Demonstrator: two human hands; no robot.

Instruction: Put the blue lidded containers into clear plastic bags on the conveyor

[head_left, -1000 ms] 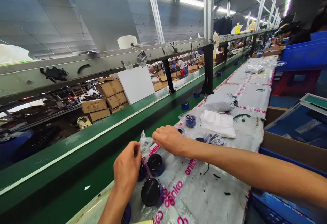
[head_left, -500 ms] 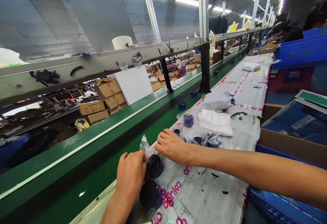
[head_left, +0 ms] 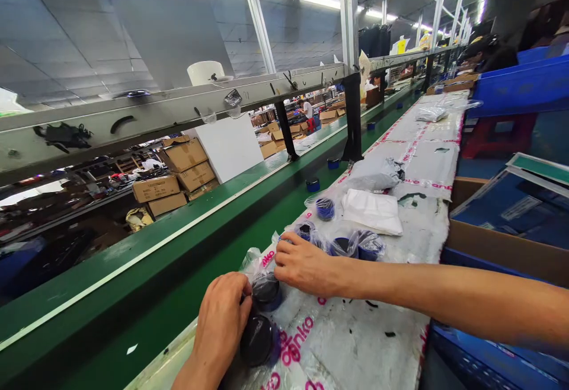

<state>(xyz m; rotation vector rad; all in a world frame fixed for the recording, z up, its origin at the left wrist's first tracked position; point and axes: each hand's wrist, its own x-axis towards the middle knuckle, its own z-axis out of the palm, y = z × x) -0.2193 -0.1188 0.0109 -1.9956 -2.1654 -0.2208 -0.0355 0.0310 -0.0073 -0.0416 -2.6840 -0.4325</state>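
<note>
A round blue item with a black top (head_left: pixel 267 290) lies on the plastic-covered bench, partly inside a clear plastic bag (head_left: pixel 253 261). My left hand (head_left: pixel 222 313) is curled at its left side, thumb and forefinger closed at the bag's edge. From the right, my right hand (head_left: pixel 302 264) reaches across with bent fingers closed by the bag's other side; its fingertips are partly hidden. Nearer to me sits a second black-topped blue item (head_left: pixel 258 340), close beside my left hand. Beyond my right hand are several bagged items, among them a blue one (head_left: pixel 325 208).
A green conveyor belt (head_left: pixel 169 271) runs along the left, carrying blue items such as this one (head_left: pixel 313 185). White folded packaging (head_left: pixel 372 211) lies on the bench (head_left: pixel 373 336). At right stand a cardboard box (head_left: pixel 502 248) and blue bins (head_left: pixel 524 85). A person (head_left: pixel 489 52) sits further along.
The plastic has come down around the black-topped item, where before it stood up in a peak. My left hand has shifted slightly down and left. The view has turned a little.
</note>
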